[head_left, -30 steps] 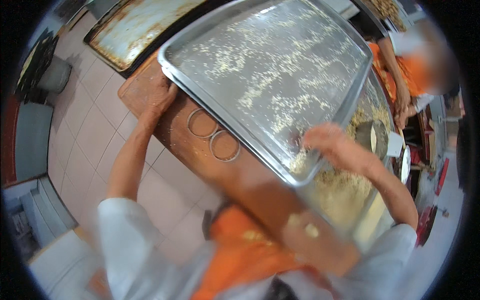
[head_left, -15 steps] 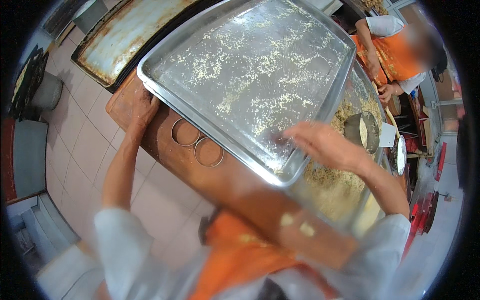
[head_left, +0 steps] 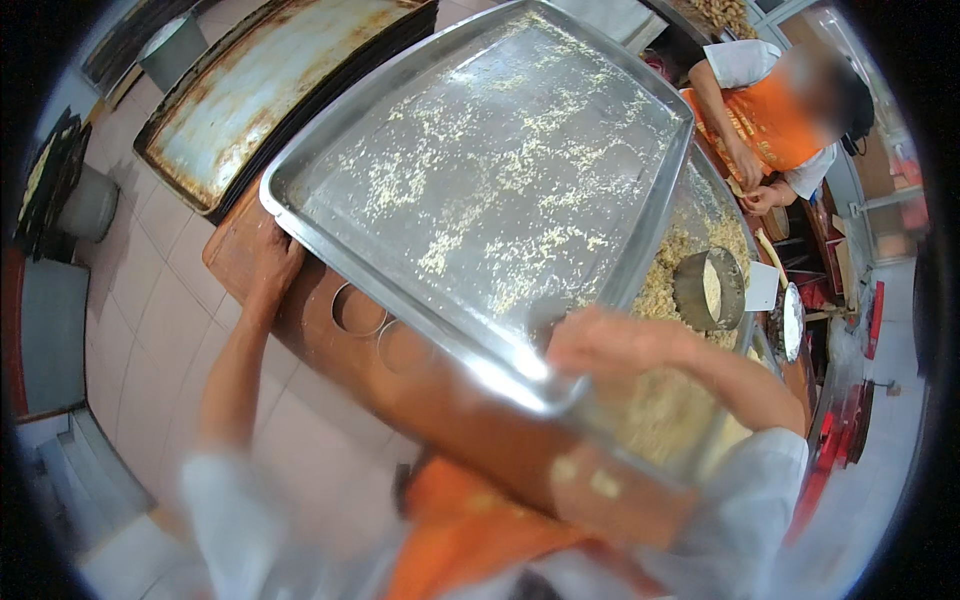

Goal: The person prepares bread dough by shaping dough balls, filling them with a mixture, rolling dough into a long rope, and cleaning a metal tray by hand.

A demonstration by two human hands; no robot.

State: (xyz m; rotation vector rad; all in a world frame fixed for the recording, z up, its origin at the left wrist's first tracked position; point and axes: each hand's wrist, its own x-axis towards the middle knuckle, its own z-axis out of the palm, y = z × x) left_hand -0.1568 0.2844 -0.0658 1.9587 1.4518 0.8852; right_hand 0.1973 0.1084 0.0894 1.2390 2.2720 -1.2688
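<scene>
A large metal baking tray [head_left: 480,150] lies tilted before me, sprinkled with pale seeds or crumbs that look like sesame. At its left corner my left hand [head_left: 272,258] grips the rim, with some fingers hidden beneath the edge. My right hand [head_left: 610,340], smeared by motion, is at the near right corner, just over the rim. Its fingers look curled, but whether they hold anything cannot be made out. Two thin metal rings [head_left: 357,308] rest on the wooden table [head_left: 470,415] below the tray, partly covered by it.
Right of the tray is a bed of crumbly tan mixture [head_left: 690,405], with a round metal container [head_left: 710,290] in it and a white scraper [head_left: 762,286] alongside. A stack of dark trays [head_left: 270,90] stands far left. Across the table, a person in an orange apron [head_left: 770,125] works.
The tray's near right corner has come down toward me, covering more of the rings. My right hand has shifted left and nearer, its fingers more curled. My left hand stays at its corner.
</scene>
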